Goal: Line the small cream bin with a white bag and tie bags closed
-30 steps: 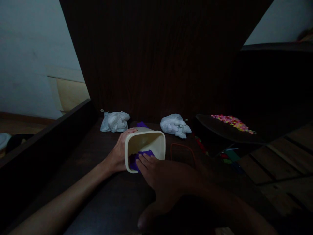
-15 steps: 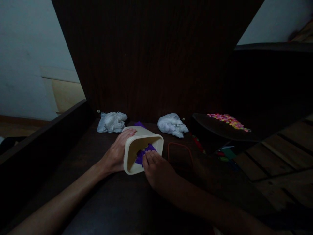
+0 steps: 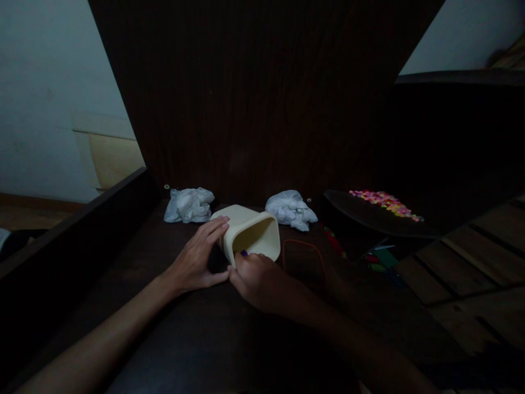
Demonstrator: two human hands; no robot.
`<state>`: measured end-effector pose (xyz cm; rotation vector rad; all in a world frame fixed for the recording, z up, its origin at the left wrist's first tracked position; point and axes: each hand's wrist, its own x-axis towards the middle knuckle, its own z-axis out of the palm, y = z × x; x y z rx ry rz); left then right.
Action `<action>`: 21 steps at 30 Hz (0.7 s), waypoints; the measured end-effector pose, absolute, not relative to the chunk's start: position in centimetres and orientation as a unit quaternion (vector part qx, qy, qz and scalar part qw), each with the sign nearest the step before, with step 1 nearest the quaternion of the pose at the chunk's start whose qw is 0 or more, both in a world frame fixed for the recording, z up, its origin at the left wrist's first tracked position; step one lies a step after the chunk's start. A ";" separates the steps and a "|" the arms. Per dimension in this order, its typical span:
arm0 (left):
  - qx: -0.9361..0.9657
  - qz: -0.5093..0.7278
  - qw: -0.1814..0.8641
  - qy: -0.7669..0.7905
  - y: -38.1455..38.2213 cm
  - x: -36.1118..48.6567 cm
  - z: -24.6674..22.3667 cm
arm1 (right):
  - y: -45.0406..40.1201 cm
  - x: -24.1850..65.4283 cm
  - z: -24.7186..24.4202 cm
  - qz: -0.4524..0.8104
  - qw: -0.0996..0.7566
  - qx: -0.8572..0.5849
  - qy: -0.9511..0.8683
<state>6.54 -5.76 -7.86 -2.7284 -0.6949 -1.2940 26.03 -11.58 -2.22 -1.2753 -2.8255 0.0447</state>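
A cream plastic container lies on its side on the dark wooden surface, its wide mouth turned towards me. My left hand steadies it from the left, fingertips on its upper side and thumb by the lower rim. At the mouth is my right hand, closed, its fingers reaching over the lower rim. A scrap of purple cloth shows just beyond the right knuckles; the hand hides the rest of it.
Two crumpled white plastic bags lie along the dark back panel. Right of the container is an orange-brown loop. Farther right, pink and yellow beads or flowers rest on a dark curved piece. A raised board edges the left side.
The container has shifted slightly right and its mouth has turned rightward. My right hand has closed and dropped to the lower rim, so less purple cloth shows. My left fingers have spread wider.
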 end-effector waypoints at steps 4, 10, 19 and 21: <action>-0.868 -0.449 0.029 -0.213 -5.6 6.9 -8.8 | -11.7 24.4 -2.1 -0.001 0.057 -0.362 -0.930; -0.842 -0.487 0.050 -0.227 -4.5 6.1 -10.0 | -12.7 22.0 -1.6 0.099 0.081 -0.452 -0.883; -0.848 -0.480 0.036 -0.222 -4.1 5.5 -9.1 | -14.4 23.1 -4.2 0.033 0.164 -0.366 -0.915; -0.851 -0.479 0.028 -0.212 -4.0 5.3 -9.2 | -14.6 23.8 -4.4 0.027 0.145 -0.347 -0.926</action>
